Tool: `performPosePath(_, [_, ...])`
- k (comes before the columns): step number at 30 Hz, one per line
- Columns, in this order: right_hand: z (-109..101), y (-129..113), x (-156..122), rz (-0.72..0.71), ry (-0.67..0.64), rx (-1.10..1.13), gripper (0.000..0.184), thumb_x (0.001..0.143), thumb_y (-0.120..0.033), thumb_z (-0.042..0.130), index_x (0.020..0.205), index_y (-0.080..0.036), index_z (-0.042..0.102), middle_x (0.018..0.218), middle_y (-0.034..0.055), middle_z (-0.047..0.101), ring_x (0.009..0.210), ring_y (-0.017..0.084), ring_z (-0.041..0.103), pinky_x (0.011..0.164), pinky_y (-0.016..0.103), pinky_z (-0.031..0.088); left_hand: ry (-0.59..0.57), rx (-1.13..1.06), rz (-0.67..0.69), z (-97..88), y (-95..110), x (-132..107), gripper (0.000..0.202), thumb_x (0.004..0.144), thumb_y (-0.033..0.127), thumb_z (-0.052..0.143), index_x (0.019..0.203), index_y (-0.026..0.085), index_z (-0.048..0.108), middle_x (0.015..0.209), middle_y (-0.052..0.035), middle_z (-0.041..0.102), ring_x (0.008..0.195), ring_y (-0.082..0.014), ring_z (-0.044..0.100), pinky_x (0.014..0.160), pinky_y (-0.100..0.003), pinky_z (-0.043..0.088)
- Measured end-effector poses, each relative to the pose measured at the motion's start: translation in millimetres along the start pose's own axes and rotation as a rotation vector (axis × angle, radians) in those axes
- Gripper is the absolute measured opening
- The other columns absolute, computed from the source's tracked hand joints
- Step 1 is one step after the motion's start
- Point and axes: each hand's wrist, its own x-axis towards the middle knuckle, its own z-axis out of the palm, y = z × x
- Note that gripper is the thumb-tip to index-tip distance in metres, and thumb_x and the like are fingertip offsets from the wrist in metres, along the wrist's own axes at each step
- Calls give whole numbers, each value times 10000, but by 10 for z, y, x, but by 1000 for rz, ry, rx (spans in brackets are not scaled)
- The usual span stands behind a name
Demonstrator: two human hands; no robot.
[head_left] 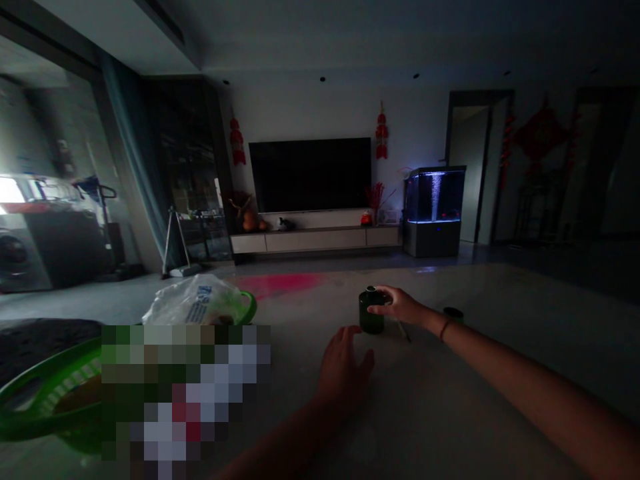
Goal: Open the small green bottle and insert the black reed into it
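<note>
Here, the right hand point(400, 305) clasps the dark green jar point(371, 319) standing upright on the worktop point(500, 293); the left hand point(343, 367) lies spread flat, just short of the jar.

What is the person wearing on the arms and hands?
Both forearms are bare, with no sleeves or gloves in view. Behind the right hand, the wrist carries a thin reddish cord bracelet. The left hand shows no ring, though dim light hides detail.
</note>
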Motion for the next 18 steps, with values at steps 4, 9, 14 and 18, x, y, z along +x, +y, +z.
performPosePath(4, [-38, 15, -63, 113, -5, 181, 439, 739, -482, 479, 1049, -173, 518, 1068, 89, 568, 899, 173, 560, 708, 282, 442, -13, 2, 27, 4, 9, -1, 310, 764, 250, 440, 1066, 183, 457, 1087, -68, 523, 1019, -195, 477, 885, -336, 356])
performPosePath(9, [11, 95, -208, 106, 25, 244, 363, 772, -490, 411, 840, -165, 557, 872, 59, 622, 814, 169, 582, 716, 295, 442, -31, 14, 21, 11, 15, 0, 282, 778, 213, 405, 1052, 187, 464, 1068, -64, 531, 1008, -191, 480, 882, -336, 356])
performPosePath(14, [33, 207, -327, 25, 98, 132, 307, 762, -435, 423, 792, -165, 567, 849, 68, 621, 828, 176, 578, 759, 300, 429, -16, 16, 35, 20, -6, -1, 271, 774, 229, 414, 1036, 191, 472, 1053, -64, 541, 1003, -194, 489, 873, -340, 363])
performPosePath(18, [-21, 308, -383, -13, 251, -114, 211, 747, -313, 446, 841, -172, 571, 865, 66, 620, 814, 165, 573, 740, 277, 420, -22, 13, 34, 12, 2, 1, 260, 771, 235, 422, 1017, 186, 488, 1042, -65, 548, 999, -193, 496, 870, -335, 371])
